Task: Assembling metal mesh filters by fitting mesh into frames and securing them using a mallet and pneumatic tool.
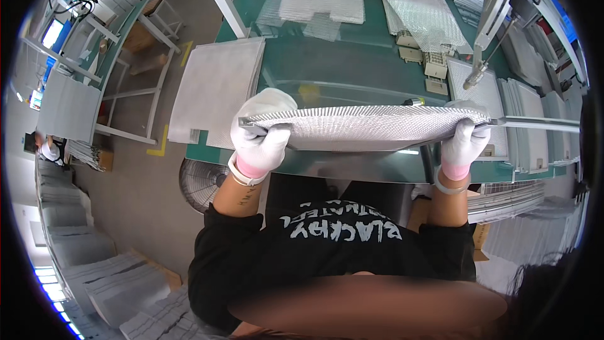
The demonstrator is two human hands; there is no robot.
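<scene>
Gloved, both the left hand (261, 141) and right hand (464, 145) are clenching opposite ends of a metal mesh filter panel (365, 127), keeping it level at mid-frame above the green workbench (352, 63).

We are looking steeply down from head height, close above our fingers (261, 141), facing the green table (352, 69) beyond them.

Mesh panel (365, 127) above table (352, 69), panel stack (217, 88) left, fan (200, 182) below left
</scene>
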